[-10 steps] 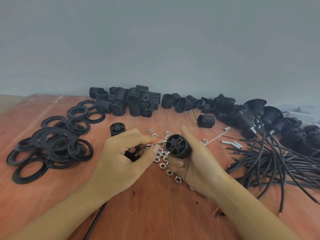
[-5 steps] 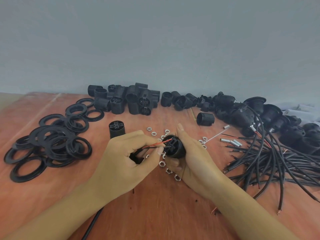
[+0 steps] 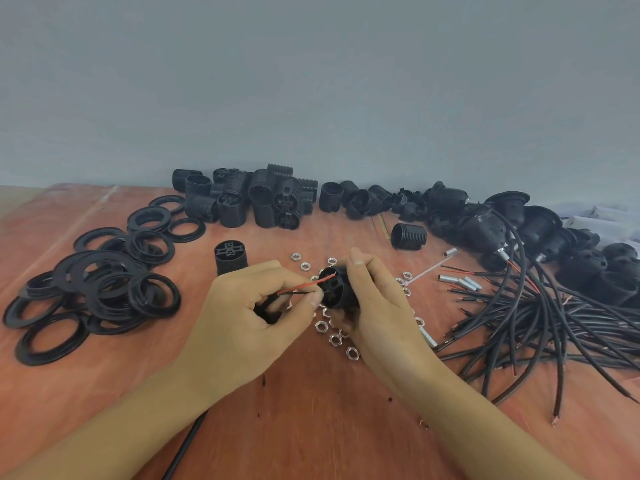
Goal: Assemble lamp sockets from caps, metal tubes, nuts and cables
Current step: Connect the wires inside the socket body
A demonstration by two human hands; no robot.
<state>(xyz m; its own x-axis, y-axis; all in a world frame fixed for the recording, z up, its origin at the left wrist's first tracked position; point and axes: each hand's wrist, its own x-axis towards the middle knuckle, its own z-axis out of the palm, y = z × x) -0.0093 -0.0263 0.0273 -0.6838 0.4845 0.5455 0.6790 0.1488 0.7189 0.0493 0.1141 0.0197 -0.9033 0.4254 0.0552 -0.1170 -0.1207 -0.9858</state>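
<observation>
My right hand (image 3: 377,306) grips a black socket body (image 3: 337,291) above the table, its slotted end turned left. My left hand (image 3: 249,317) pinches a black cable (image 3: 268,308) whose thin red and black wires (image 3: 304,287) reach into the socket's end. The cable runs under my left forearm and off the bottom edge. Several silver nuts (image 3: 334,337) lie scattered on the wood beneath both hands. A few short metal tubes (image 3: 459,281) lie to the right.
Black rings (image 3: 104,285) are heaped at the left. Threaded black socket shells (image 3: 249,199) pile along the back wall, one (image 3: 230,259) standing apart near my left hand. Finished sockets (image 3: 485,225) and a tangle of black cables (image 3: 540,327) fill the right side.
The wires have gone from just left of the socket to reaching into its end. My right hand has turned the socket further to the left. The camera has tipped slightly.
</observation>
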